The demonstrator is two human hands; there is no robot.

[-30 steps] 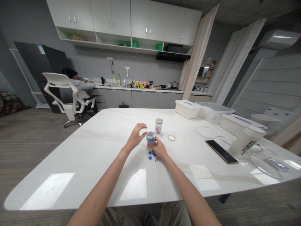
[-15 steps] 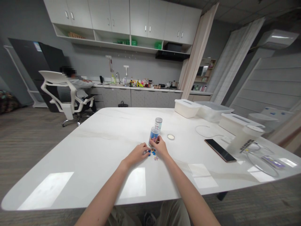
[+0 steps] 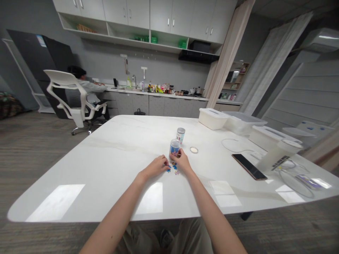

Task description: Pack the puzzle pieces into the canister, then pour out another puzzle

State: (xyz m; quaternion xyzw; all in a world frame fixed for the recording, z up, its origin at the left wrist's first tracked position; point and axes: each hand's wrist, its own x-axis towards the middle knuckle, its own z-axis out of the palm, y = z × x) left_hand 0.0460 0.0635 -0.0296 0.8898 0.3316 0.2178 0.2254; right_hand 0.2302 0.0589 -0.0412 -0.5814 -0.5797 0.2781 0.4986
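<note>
My right hand (image 3: 182, 161) is closed around the lower part of a clear jar (image 3: 174, 145) with a blue picture label, which stands upright on the white table. My left hand (image 3: 158, 165) lies low at the jar's left, fingers curled together, its tips on a small blue puzzle piece (image 3: 168, 169). Several more small colourful puzzle pieces (image 3: 175, 167) lie loose in front of the jar, between my hands. Just behind the jar stands a second jar (image 3: 180, 133) with a silver lid, partly covered. A round lid (image 3: 194, 150) rests flat to the right.
On the right of the white table (image 3: 127, 141) are a phone (image 3: 249, 166), a tilted whitish tumbler (image 3: 279, 155), cables and lidded storage boxes (image 3: 213, 119). Beyond the table, a person sits on a white chair (image 3: 66, 79) at the left, beside a kitchen counter (image 3: 159, 95).
The view has tilted slightly, so the far table edge sits higher. Both hands stay almost in place, the right still on the jar and the left at the puzzle pieces.
</note>
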